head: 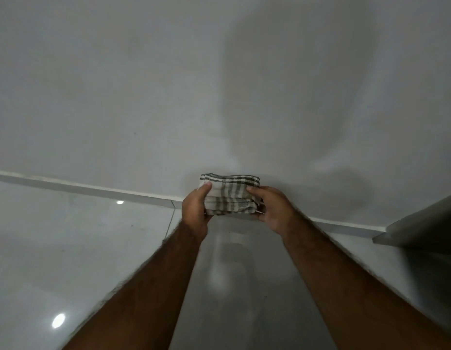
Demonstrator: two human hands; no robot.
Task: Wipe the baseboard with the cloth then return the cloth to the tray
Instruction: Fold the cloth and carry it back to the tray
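Cloth (230,194) folded, pinched at both ends: left hand (195,207) and right hand (272,210), fingers closed on it. Held up in front of wall (118,97), just above baseboard (93,190), apparently apart. Wiping seemingly not underway; wipe and return likely left. No tray in view.

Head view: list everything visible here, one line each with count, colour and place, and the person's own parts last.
cloth: one, folded, white with dark checked stripes, held at centre in front of the wall base.
baseboard: one strip, white, along the foot of the wall from left to right.
wall: one, pale grey, upper half, with a shadow on it.
floor: glossy pale tiles, lower half, with light reflections.
ledge: one, grey, right edge; unclear what it belongs to.
tray: not in view.
left hand: gripping the cloth's left end.
right hand: gripping its right end.
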